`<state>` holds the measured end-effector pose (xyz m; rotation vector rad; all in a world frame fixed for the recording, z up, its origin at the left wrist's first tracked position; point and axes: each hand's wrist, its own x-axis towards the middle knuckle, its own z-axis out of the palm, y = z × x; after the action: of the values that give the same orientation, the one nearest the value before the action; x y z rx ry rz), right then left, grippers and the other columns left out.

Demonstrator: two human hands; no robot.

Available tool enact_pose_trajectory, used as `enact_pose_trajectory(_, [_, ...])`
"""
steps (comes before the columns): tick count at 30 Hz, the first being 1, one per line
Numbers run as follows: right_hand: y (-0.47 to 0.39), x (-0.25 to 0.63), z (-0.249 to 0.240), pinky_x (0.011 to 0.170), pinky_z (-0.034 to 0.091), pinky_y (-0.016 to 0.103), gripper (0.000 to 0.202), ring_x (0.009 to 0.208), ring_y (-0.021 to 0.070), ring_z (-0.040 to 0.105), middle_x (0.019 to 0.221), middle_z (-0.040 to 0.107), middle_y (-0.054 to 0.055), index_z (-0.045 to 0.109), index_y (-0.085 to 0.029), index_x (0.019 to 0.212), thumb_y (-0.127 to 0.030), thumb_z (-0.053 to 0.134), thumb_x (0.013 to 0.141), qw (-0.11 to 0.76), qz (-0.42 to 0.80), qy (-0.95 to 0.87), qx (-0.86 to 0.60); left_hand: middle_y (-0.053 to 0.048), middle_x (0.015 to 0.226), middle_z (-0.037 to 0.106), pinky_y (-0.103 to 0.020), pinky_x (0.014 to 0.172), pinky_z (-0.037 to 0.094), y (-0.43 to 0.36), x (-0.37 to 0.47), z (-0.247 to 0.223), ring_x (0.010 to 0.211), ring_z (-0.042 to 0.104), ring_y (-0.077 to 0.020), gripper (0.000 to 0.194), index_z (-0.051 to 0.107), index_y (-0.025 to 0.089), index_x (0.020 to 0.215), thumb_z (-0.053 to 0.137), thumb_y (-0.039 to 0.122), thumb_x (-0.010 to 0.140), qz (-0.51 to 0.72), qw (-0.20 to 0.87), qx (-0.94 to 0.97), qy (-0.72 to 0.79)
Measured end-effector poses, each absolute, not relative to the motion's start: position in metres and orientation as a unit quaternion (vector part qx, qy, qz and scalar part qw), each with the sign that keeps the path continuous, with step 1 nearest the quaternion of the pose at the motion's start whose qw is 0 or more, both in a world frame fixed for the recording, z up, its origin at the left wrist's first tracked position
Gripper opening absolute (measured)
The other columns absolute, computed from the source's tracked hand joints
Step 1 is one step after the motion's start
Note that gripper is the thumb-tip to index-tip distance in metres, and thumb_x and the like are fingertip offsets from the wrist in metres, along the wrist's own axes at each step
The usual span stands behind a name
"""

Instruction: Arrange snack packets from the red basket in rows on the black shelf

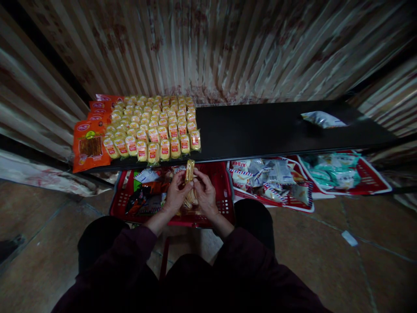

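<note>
Between my two hands a small wrapped cake stands on end, over a red basket. My left hand is closed on its left side, and my right hand has fingertips on its right side. More pale cakes show below my hands in the basket, partly hidden. On the black shelf in front, rows of yellow wrapped cakes with red and white labels stand close together. Orange snack bags lie at their left, overlapping one another.
One silvery packet lies on the shelf's right part. Below the shelf, a second basket holds white and blue packets, and a third holds teal ones. Pleated curtains hang behind. My knees flank the near basket.
</note>
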<state>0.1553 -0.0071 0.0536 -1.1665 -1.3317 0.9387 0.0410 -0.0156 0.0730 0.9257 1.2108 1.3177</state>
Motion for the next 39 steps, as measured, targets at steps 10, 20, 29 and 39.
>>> enact_pose_trajectory(10, [-0.009, 0.153, 0.056, 0.098, 0.042, 0.038, 0.026, 0.109, 0.0198, 0.055, 0.109, 0.064, 0.006, 0.068, -0.028, 0.108, -0.030, 0.051, 0.088, 0.544, 0.348, -0.587, -0.488, -0.001, 0.089, 0.066, -0.026, 0.080, 0.047, -0.017, 0.040, 0.073, 0.084, 0.061, -0.0138, 0.041, 0.055, 0.020, 0.106, 0.063, 0.018, 0.066, 0.552, 0.641, 0.247, 0.473])
enact_pose_trajectory(20, [-0.012, 0.153, 0.059, 0.098, 0.042, 0.037, 0.029, 0.108, 0.0194, 0.056, 0.109, 0.063, 0.006, 0.067, -0.027, 0.110, -0.025, 0.049, 0.088, 0.537, 0.343, -0.591, -0.495, -0.003, 0.095, 0.066, -0.034, 0.087, 0.048, -0.016, 0.036, 0.082, 0.089, 0.062, -0.0156, 0.037, 0.055, 0.017, 0.097, 0.058, 0.012, 0.061, 0.550, 0.705, 0.167, 0.415])
enact_pose_trajectory(29, [-0.015, 0.153, 0.063, 0.096, 0.045, 0.038, 0.029, 0.106, 0.0194, 0.058, 0.109, 0.065, 0.006, 0.066, -0.024, 0.108, -0.021, 0.049, 0.085, 0.518, 0.310, -0.612, -0.511, -0.003, 0.091, 0.067, -0.031, 0.081, 0.049, -0.014, 0.032, 0.077, 0.080, 0.061, -0.0134, 0.033, 0.060, 0.015, 0.090, 0.055, 0.002, 0.060, 0.553, 0.738, 0.107, 0.373])
enact_pose_trajectory(39, [-0.020, 0.155, 0.073, 0.096, 0.046, 0.040, 0.029, 0.107, 0.0206, 0.059, 0.110, 0.065, 0.007, 0.067, -0.023, 0.106, -0.021, 0.048, 0.084, 0.476, 0.260, -0.665, -0.514, -0.005, 0.094, 0.068, -0.029, 0.080, 0.050, -0.016, 0.031, 0.079, 0.084, 0.062, -0.0146, 0.034, 0.065, 0.014, 0.092, 0.054, 0.002, 0.062, 0.535, 0.753, 0.115, 0.365])
